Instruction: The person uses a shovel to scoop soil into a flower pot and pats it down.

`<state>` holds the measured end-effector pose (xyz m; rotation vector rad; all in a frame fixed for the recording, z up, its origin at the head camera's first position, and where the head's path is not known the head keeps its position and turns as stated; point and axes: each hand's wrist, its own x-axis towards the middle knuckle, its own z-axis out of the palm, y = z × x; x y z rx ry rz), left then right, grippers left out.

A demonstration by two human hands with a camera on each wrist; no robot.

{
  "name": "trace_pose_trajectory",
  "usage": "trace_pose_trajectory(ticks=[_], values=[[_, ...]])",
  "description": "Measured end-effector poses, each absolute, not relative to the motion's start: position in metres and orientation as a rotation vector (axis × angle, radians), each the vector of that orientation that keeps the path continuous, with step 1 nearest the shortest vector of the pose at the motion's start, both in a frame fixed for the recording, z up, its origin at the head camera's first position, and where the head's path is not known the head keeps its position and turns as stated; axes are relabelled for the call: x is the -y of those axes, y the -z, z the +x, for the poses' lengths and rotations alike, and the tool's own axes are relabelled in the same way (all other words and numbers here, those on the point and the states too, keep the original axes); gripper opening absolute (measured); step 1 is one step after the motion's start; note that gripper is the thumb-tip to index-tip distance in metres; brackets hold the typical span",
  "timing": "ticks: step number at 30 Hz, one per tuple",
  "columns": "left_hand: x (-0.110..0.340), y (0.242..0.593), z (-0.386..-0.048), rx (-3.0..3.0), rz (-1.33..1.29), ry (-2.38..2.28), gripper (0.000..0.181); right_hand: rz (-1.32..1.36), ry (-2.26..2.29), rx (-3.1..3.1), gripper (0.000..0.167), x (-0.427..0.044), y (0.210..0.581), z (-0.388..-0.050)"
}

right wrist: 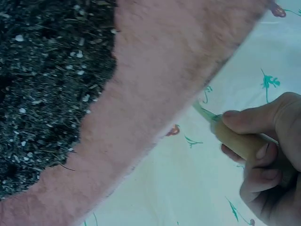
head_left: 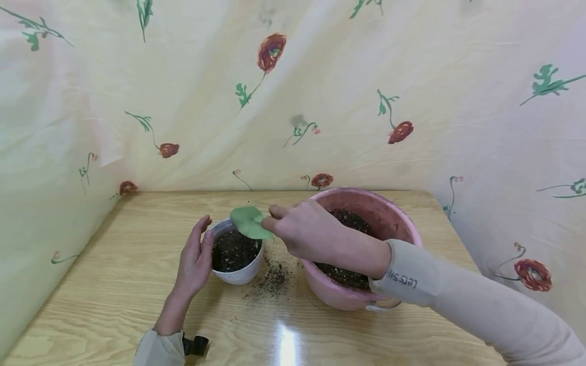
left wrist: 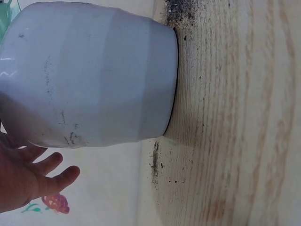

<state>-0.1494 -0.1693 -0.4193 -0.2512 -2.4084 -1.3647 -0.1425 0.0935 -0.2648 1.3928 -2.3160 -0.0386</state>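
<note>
The white pot, filled with dark soil, stands upright on the table. My left hand rests at its left rim with the fingers fairly straight; in the left wrist view the hand is beside the pot. A trowel with a green blade is tilted over the pot's right rim. My right hand grips it; the right wrist view has the fingers of that hand curled round a yellowish handle. Whether soil lies on the blade cannot be told.
A large pink tub with dark soil inside stands to the right, under my right forearm. Spilled soil lies on the wooden table between pot and tub. Flowered cloth hangs behind and at both sides.
</note>
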Motion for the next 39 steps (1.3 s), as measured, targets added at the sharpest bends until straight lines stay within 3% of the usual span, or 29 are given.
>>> trace_pose_trajectory(ticks=[10,23,32,39], values=[[0.168,0.417,-0.145,2.369,-0.239,1.290,0.042,1.399,0.152,2.036,0.027,-0.101,0.268,-0.140],[0.161,0.412,-0.145,2.288,-0.319,1.222,0.040,1.332,0.060,1.949,0.021,-0.122,0.243,-0.134],[0.149,0.406,-0.145,2.211,-0.419,1.170,0.039,1.298,0.032,2.040,0.038,-0.153,0.230,-0.127],[0.140,0.402,-0.148,2.110,-0.502,1.144,0.036,1.283,-0.045,2.035,0.034,-0.177,0.233,-0.124]])
